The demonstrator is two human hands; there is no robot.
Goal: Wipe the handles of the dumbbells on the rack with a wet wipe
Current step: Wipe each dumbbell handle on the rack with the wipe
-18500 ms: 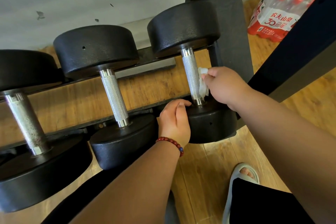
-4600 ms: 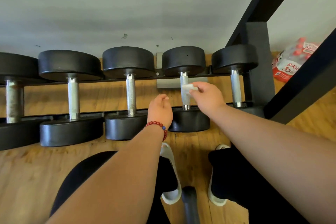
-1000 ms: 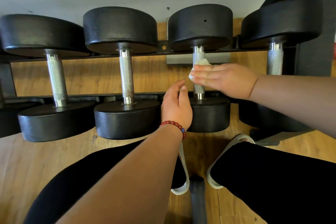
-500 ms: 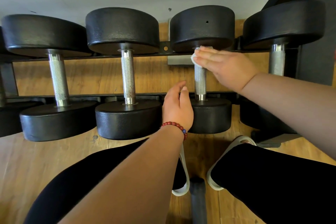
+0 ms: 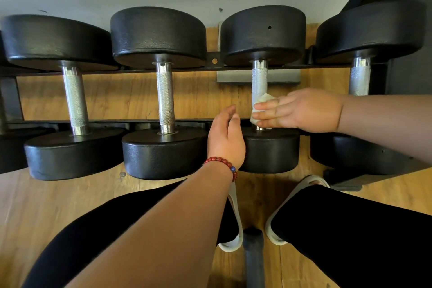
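Observation:
Several black dumbbells with knurled steel handles lie across a low black rack (image 5: 135,71). My right hand (image 5: 301,110) holds a white wet wipe (image 5: 263,98) against the lower part of the handle (image 5: 259,79) of the third dumbbell from the left. Its fingers lie across the handle and its thumb is hidden. My left hand (image 5: 225,138), with a red bead bracelet at the wrist, rests with loosely curled fingers at the left edge of that dumbbell's near head (image 5: 271,152) and holds nothing.
Neighbouring dumbbell handles stand to the left (image 5: 164,96) (image 5: 74,98) and to the right (image 5: 360,77). A dark rack upright (image 5: 402,54) rises at the right. My knees, white sandals (image 5: 233,217) and a dark post (image 5: 253,257) are on the wooden floor below.
Over the last half second my right hand slid the wipe down the handle from its top end to near its bottom end. My left hand has stayed in place.

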